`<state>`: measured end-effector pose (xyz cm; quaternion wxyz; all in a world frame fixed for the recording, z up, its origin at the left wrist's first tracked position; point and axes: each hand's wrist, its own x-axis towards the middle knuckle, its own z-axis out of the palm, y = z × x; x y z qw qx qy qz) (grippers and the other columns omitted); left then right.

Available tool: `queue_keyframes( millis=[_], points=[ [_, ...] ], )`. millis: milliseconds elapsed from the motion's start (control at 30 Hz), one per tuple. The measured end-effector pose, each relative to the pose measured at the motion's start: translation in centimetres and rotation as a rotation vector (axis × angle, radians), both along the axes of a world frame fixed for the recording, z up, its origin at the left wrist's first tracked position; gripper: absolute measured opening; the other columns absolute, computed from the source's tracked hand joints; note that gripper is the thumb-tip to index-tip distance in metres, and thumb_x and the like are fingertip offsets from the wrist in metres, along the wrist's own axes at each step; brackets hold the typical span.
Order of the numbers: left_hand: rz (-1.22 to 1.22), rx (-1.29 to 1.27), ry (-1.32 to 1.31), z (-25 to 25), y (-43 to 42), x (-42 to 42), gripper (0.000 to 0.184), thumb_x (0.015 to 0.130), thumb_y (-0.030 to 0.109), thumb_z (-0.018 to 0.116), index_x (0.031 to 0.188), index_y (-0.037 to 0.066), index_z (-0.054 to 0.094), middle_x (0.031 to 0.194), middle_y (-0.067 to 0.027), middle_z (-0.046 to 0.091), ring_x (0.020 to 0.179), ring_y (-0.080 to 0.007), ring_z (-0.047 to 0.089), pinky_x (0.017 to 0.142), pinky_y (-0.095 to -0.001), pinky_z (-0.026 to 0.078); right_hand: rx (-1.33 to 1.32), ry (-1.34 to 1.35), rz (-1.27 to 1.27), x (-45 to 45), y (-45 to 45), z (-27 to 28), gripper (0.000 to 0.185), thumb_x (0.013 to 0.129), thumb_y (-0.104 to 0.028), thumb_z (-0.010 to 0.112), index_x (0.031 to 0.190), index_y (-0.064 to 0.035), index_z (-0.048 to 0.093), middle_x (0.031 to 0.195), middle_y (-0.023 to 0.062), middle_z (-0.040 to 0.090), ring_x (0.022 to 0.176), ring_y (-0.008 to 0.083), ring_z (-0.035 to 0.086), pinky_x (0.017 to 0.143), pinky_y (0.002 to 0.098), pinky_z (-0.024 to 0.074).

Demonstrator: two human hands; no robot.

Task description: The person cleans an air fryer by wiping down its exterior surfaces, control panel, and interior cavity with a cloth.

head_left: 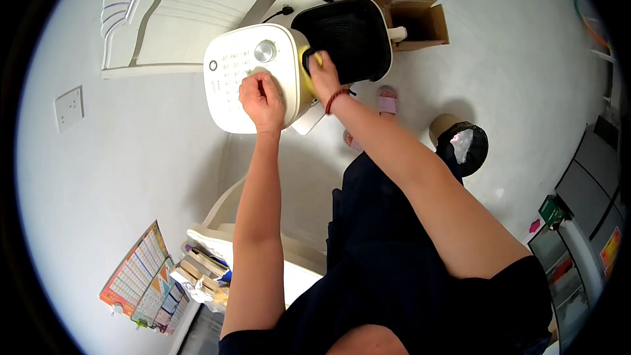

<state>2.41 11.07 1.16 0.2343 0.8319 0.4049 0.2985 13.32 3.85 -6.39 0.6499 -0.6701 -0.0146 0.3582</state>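
Observation:
A cream air fryer (227, 102) with a silver knob (265, 51) and printed panel stands on a white stool or small table (309, 120). My left hand (263, 100) rests on its top panel below the knob, fingers curled closed, with nothing visible in them. At the side facing the drawer, my right hand (324, 79) grips a yellow cloth (310, 79) against the body; the cloth is mostly hidden. Beside it sits the pulled-out drawer (345, 36), black inside, its pale handle (397, 34) pointing away to the right.
Open cardboard boxes (420, 24) stand behind the drawer. A bin with a black bag (467, 148) is on the floor at right, near pink slippers (388, 100). A white carved headboard-like panel (190, 13) and a wall socket (68, 109) are at left.

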Motion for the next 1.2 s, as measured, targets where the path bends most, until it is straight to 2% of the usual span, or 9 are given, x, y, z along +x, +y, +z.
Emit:
queue_keyframes(
  millis=[167,233,400,500,533,633,767,933,1200],
  points=[
    [-0.019,-0.039,-0.068,0.4,-0.1,0.2,0.010,0.090,0.012,0.060,0.085,0.004,0.062,0.081,-0.0099,0.059,0.077,-0.0273,0.054,0.073,-0.0394,0.043,0.010,0.511,0.217,-1.7,-6.5,2.9,0.031,0.088,-0.031,0.065,0.089,0.0000,0.070,0.083,0.0016,0.066,0.076,0.0095,0.056,0.069,0.0269,0.0454],
    [-0.024,-0.022,-0.049,0.0,0.0,-0.1,0.010,0.091,0.012,0.060,0.087,0.003,0.062,0.083,-0.0097,0.058,0.076,-0.0264,0.053,0.072,-0.0382,0.044,0.102,0.552,0.101,-0.4,-8.7,3.9,0.034,0.086,-0.033,0.069,0.093,-0.0004,0.073,0.085,0.0029,0.068,0.075,0.0092,0.058,0.070,0.0259,0.0458],
    [-0.020,-0.038,-0.060,-0.1,0.0,-0.1,0.011,0.092,0.012,0.060,0.088,0.001,0.062,0.082,-0.0091,0.058,0.076,-0.0245,0.054,0.071,-0.0369,0.045,0.247,0.397,0.090,7.2,-16.6,2.3,0.019,0.085,-0.021,0.070,0.085,-0.0022,0.069,0.083,0.0030,0.064,0.078,0.0102,0.060,0.072,0.0271,0.0480],
    [-0.035,-0.030,-0.069,0.0,0.0,0.0,0.011,0.092,0.011,0.060,0.086,0.001,0.061,0.081,-0.0094,0.057,0.074,-0.0252,0.053,0.070,-0.0374,0.044,0.028,0.297,0.132,12.8,-18.6,3.1,0.018,0.082,-0.018,0.072,0.093,-0.0042,0.067,0.086,0.0040,0.062,0.084,0.0119,0.059,0.075,0.0265,0.0475],
    [-0.039,-0.003,-0.064,0.1,0.0,0.1,0.012,0.092,0.011,0.060,0.086,0.001,0.061,0.080,-0.0094,0.057,0.074,-0.0254,0.053,0.069,-0.0377,0.044,-0.122,0.024,0.241,15.2,-19.0,-0.5,0.037,0.082,-0.019,0.072,0.115,-0.0070,0.059,0.097,0.0112,0.063,0.088,0.0217,0.063,0.078,0.0326,0.0504],
    [-0.030,-0.016,-0.070,0.6,-0.2,0.4,0.011,0.092,0.011,0.060,0.084,0.003,0.061,0.078,-0.0095,0.057,0.073,-0.0264,0.052,0.068,-0.0389,0.043,-0.640,-0.651,0.513,19.1,-15.7,0.7,0.059,0.084,-0.018,0.068,0.137,-0.0146,0.044,0.111,0.0201,0.060,0.098,0.0340,0.064,0.084,0.0423,0.0518],
    [-0.011,-0.035,-0.069,0.5,-0.1,0.2,0.011,0.091,0.011,0.060,0.083,0.005,0.060,0.077,-0.0092,0.056,0.073,-0.0271,0.052,0.068,-0.0394,0.042,-0.927,-0.702,0.937,21.3,-11.3,-1.8,0.064,0.087,-0.014,0.059,0.146,-0.0250,0.037,0.124,0.0255,0.058,0.112,0.0410,0.060,0.094,0.0474,0.0498],
    [-0.014,-0.011,-0.060,1.0,-0.1,0.4,0.007,0.089,0.009,0.060,0.082,0.007,0.060,0.076,-0.0091,0.056,0.073,-0.0283,0.052,0.069,-0.0404,0.042,-0.962,-0.720,1.086,22.5,-9.3,-1.0,0.040,0.084,-0.023,0.062,0.123,-0.0169,0.059,0.108,0.0194,0.068,0.107,0.0367,0.064,0.092,0.0466,0.0505],
    [0.016,0.046,-0.046,1.3,0.0,0.5,0.004,0.085,0.008,0.062,0.082,0.007,0.059,0.073,-0.0076,0.053,0.070,-0.0276,0.051,0.068,-0.0394,0.039,-0.770,-0.441,1.287,23.0,-13.5,-1.1,0.057,0.072,-0.024,0.072,0.126,-0.0114,0.061,0.116,0.0177,0.068,0.106,0.0323,0.065,0.094,0.0371,0.0491]
  ],
)
